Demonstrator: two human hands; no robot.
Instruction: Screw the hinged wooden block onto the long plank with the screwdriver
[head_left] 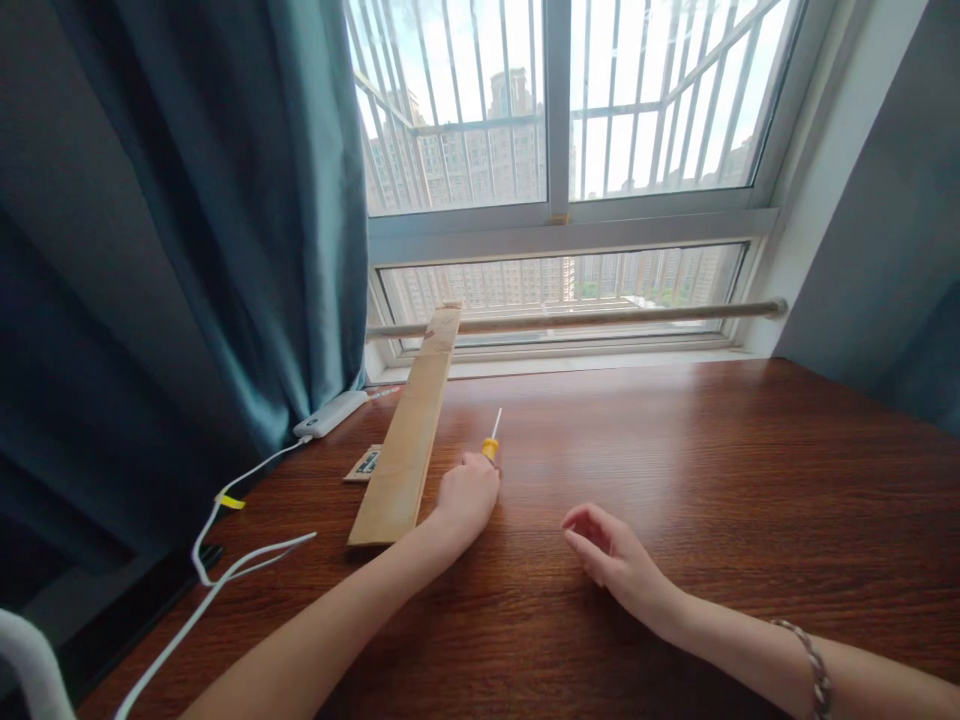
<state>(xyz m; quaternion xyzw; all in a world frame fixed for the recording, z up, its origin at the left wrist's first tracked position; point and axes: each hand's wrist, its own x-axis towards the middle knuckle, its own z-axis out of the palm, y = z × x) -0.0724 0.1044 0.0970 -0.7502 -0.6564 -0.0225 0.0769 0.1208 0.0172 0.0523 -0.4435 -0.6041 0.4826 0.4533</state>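
My left hand [469,492] is wrapped round the handle of a screwdriver [490,446] with a yellow handle and a thin pale shaft. The shaft points away from me, toward the window. Just left of that hand a long wooden board [409,430] slants across the table, its far end up against the rail at the window. My right hand [611,550] is held over the table to the right, fingers curved and apart from the thumb, with nothing between them. A braided bracelet circles the right wrist.
A brown wood-grain table [675,450] spreads before me. On its left lie a white power strip [330,414], white cables [247,555] and a small card-like piece [365,464] partly under the board. A blue curtain [300,200] hangs at left; a rail [622,319] crosses the window.
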